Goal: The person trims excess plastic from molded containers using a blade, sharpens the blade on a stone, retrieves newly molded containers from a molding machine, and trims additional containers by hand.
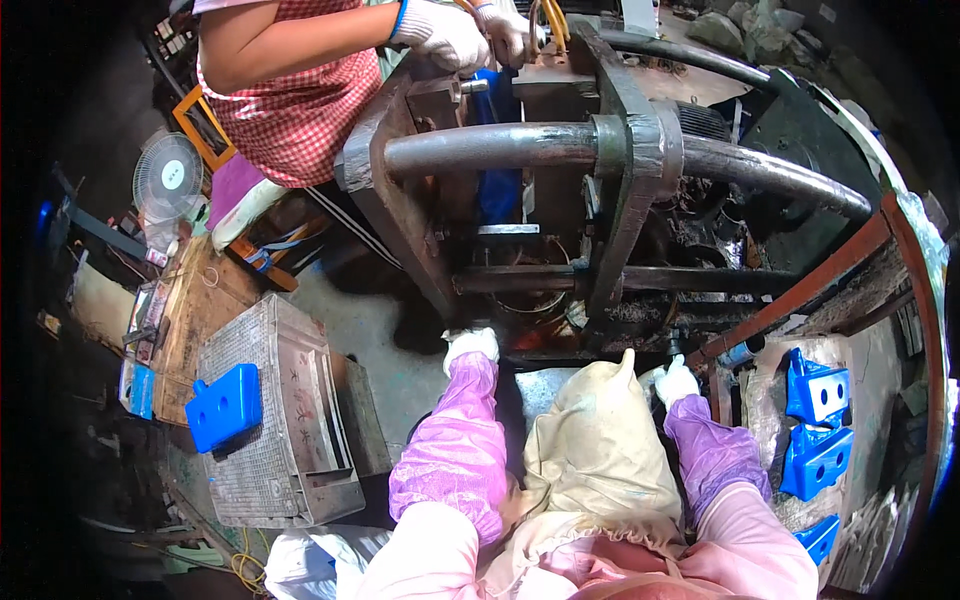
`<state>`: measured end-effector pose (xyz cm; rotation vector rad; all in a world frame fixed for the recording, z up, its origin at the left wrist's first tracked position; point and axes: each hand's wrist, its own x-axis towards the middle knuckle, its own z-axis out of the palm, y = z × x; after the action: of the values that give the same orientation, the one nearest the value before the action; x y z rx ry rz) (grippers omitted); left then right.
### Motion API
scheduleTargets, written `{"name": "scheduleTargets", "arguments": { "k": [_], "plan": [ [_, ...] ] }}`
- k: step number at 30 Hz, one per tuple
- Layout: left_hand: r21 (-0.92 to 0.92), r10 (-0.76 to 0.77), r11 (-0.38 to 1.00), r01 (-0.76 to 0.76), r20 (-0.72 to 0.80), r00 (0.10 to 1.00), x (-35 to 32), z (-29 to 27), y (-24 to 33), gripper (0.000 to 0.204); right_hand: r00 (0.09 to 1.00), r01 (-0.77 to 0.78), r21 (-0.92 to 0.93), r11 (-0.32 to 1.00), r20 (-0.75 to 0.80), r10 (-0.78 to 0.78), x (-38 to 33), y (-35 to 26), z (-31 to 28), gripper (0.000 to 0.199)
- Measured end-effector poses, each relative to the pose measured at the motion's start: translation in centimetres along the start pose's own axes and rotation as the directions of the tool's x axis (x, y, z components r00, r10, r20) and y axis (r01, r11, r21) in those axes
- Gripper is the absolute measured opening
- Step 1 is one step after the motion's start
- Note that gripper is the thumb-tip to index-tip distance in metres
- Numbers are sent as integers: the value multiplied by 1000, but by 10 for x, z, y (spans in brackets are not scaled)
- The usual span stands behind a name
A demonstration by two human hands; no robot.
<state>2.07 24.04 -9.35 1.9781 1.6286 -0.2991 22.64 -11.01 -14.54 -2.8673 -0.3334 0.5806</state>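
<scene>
My left hand (471, 346), in a white glove, is closed just in front of the lower edge of a heavy steel machine frame (622, 190). What its curled fingers hold, if anything, is hidden. To the right, my white-gloved right hand (677, 384) reaches up to a small black lever (675, 343) at the machine's near side, its fingers around the lower end. Purple sleeve covers are on both my forearms. Inside the frame, a blue plastic part (499, 190) shows between the mould plates. Across the machine, a co-worker's gloved hands (450, 38) are at its far left top.
At the left, a blue moulded piece (224, 408) lies on an upturned grey crate (255, 440), beside a wooden table (205, 300) and a fan (168, 176). Several blue pieces (818, 462) lie on a surface at right, behind a rusty rail (800, 294). Thick steel bars (490, 147) cross the machine.
</scene>
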Motion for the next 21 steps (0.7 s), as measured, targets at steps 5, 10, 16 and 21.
{"name": "scheduleTargets", "arguments": {
  "k": [5, 10, 16, 21],
  "plan": [
    [25, 13, 1000, -14, 35, 999, -2, -2, 2, 61, 1000, 11, -16, 1000, 19, -10, 3, 3, 0, 77],
    [73, 63, 995, -67, 62, 996, -12, -8, 6, 59, 996, 5, -87, 996, 91, 3, 7, 4, -1, 81],
    [95, 39, 994, -49, 102, 994, -18, -14, 12, 59, 994, 21, -171, 985, 106, -3, 7, 2, -3, 84],
    [17, -29, 999, 28, 68, 997, -22, -15, 15, 55, 998, -13, -150, 989, 54, 21, 1, -6, 0, 78]
  ]
}}
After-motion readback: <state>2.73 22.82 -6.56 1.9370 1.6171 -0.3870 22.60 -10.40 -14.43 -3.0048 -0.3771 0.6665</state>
